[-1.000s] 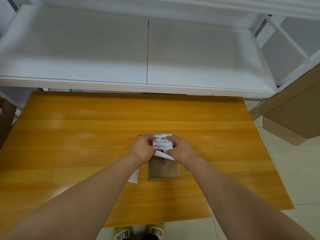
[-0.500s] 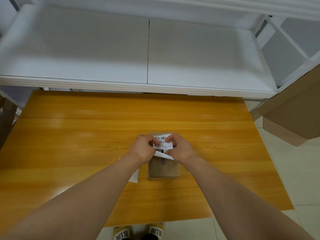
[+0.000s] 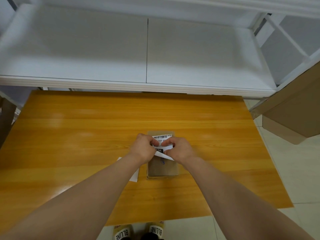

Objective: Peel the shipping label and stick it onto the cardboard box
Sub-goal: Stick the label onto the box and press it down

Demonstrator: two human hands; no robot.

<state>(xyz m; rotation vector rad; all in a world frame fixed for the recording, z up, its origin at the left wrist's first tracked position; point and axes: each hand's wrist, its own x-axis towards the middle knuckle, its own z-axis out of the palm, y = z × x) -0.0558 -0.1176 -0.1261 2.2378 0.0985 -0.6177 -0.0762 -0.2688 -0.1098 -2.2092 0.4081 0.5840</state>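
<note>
Brown cardboard box (image 3: pixel 162 168) lies flat on the orange wood worktop (image 3: pixel 78 135), about mid-width and closer to the near edge than the far one. Its long axis runs from the near edge to the far edge.

The shipping label (image 3: pixel 161 137) is over the far half of the box, barcode end toward the far edge. The left hand (image 3: pixel 142 149) grips its left side and the right hand (image 3: pixel 181 150) its right. Fingers of both hands are curled and pinch the paper, and the fingertips almost meet over the printed middle.

Key relation: the label is right under the fingers and roughly lined up with the box's long axis. Its near edge is a loose white flap (image 3: pixel 163 155) lifted off the cardboard and slanting toward the right wrist. Both hands are equally near. Can't tell whether the far end is already stuck down.

My read is that sticking is in progress. The next move needs a press-and-smooth toward the near edge to avoid a crease.

White backing sheet (image 3: pixel 135 176) lies on the worktop just left of the box, partly under the left forearm.

Compared with a second ago, the hands have closed in toward each other and cover more of the print. Only the barcode strip and a black block still show. The box and backing sheet haven't shifted.
</note>
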